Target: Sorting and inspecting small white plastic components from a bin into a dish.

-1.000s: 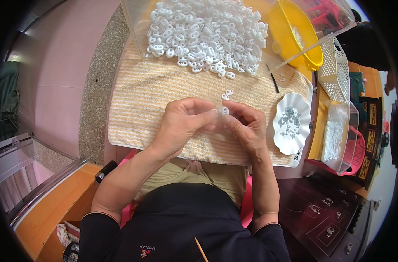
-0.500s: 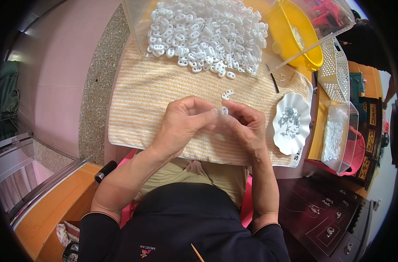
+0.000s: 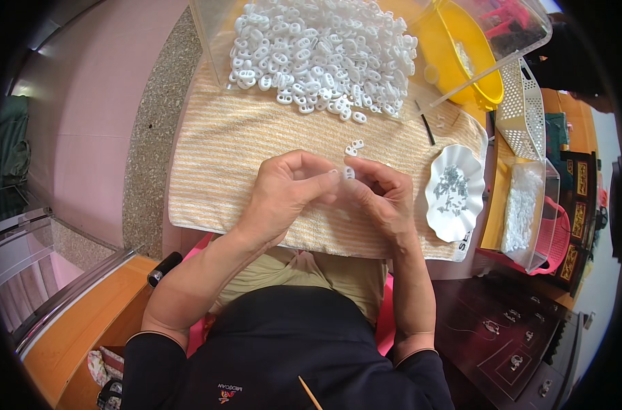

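Small white part (image 3: pixel 348 172) glossy plastic; striped towel (image 3: pixel 242 157) soft woven cloth; scalloped dish (image 3: pixel 454 195) glossy white; yellow bowl (image 3: pixel 485 82) smooth plastic; perforated basket (image 3: pixel 522 116) matt plastic.

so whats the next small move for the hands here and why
Probably set the small white piece down beside the two loose ones on the striped towel: both hands, left and right, pinch it together, and finished-looking pieces lie just ahead.

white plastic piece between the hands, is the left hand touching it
Touching: the head view shows the left hand fingertips pinching the small white plastic piece, with the right hand meeting it too.
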